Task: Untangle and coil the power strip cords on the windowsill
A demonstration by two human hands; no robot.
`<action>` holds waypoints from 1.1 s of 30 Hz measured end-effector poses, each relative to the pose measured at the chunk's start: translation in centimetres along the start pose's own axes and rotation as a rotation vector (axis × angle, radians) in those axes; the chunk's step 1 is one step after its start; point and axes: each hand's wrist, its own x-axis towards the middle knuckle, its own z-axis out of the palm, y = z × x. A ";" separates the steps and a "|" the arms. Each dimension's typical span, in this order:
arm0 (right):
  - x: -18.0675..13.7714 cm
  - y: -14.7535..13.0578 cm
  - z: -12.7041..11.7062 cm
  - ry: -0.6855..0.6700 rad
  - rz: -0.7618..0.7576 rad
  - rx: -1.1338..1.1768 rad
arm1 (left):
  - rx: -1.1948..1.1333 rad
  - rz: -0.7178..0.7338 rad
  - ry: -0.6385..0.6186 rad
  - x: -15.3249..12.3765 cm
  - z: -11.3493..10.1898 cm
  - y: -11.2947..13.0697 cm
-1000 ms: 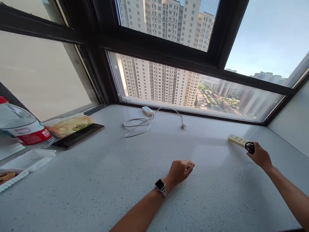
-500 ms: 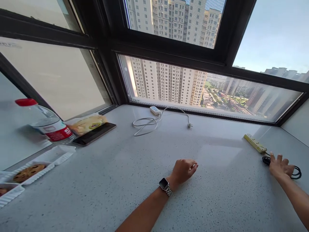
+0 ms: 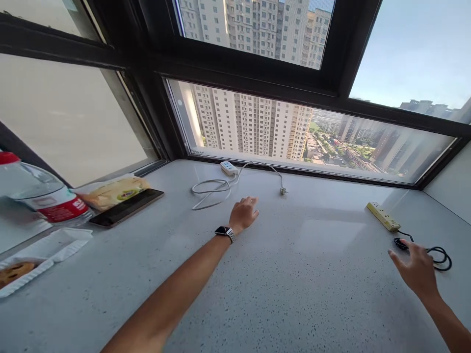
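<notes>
My left hand [image 3: 243, 214], with a watch [image 3: 225, 232] on its wrist, reaches over the counter with its fingers apart and nothing in them. Just beyond it lies a white power strip [image 3: 229, 168] by the window; its white cord [image 3: 211, 184] is loosely looped and ends in a plug [image 3: 283, 191]. On the right, my right hand [image 3: 417, 267] has its thumb and fingers spread over a black cord [image 3: 443, 259], partly covering it. Whether the fingers touch that cord I cannot tell. The cord leads to a yellow power strip [image 3: 383, 216].
At the left stand a bottle with a red cap [image 3: 51, 198], a bagged snack [image 3: 116, 191], a dark phone [image 3: 127, 208] and a white tray [image 3: 64, 245] with a cookie [image 3: 14, 273]. Black-framed windows [image 3: 243, 81] border the speckled counter [image 3: 294, 304].
My left hand has moved forward and left, closer to the white cord, and its fingers have loosened. My right hand has shifted slightly left and down, its thumb spreading. The view has turned slightly right.
</notes>
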 end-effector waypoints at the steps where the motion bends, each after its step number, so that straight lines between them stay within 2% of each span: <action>1: -1.0 -2.8 0.6 -0.059 0.018 0.137 | -0.015 0.032 -0.019 1.3 0.6 1.7; 4: -3.9 -11.8 3.7 -0.286 0.186 0.565 | -0.045 0.063 -0.089 5.7 2.2 6.5; 7: -6.5 -18.8 7.4 -0.422 0.140 0.848 | -0.045 0.046 -0.169 9.7 2.9 8.8; 10: -8.3 -22.2 9.6 -0.424 -0.003 0.821 | -0.046 0.072 -0.225 11.9 2.6 8.9; 13: -9.0 -22.5 9.9 -0.398 -0.134 0.757 | -0.065 0.140 -0.246 11.4 2.0 8.8; 15: -8.7 -21.8 9.5 -0.378 -0.142 0.761 | -0.087 0.200 -0.242 9.5 1.8 9.3; 17: -8.1 -21.1 9.2 -0.334 -0.102 0.786 | -0.115 0.269 -0.231 6.4 1.8 10.2; 22: -6.7 -20.0 9.3 -0.228 0.054 0.888 | -0.199 0.402 -0.246 -4.4 0.5 12.8; 24: -6.5 -19.8 9.5 -0.197 0.038 0.917 | -0.434 0.515 -0.312 -8.6 -1.1 13.5; 26: -6.5 -19.6 9.6 -0.167 -0.098 0.921 | -0.763 0.546 -0.376 -12.1 -3.4 13.9; 28: -6.6 -19.5 9.5 -0.215 -0.314 0.910 | -1.128 0.522 -0.421 -14.7 -5.7 14.1; 31: -7.2 -19.8 9.0 -0.489 -0.604 0.932 | -1.637 0.420 -0.430 -16.2 -8.9 13.0; 33: -7.8 -20.2 8.6 -0.672 -0.721 0.963 | -1.925 0.272 -0.319 -15.7 -10.6 11.3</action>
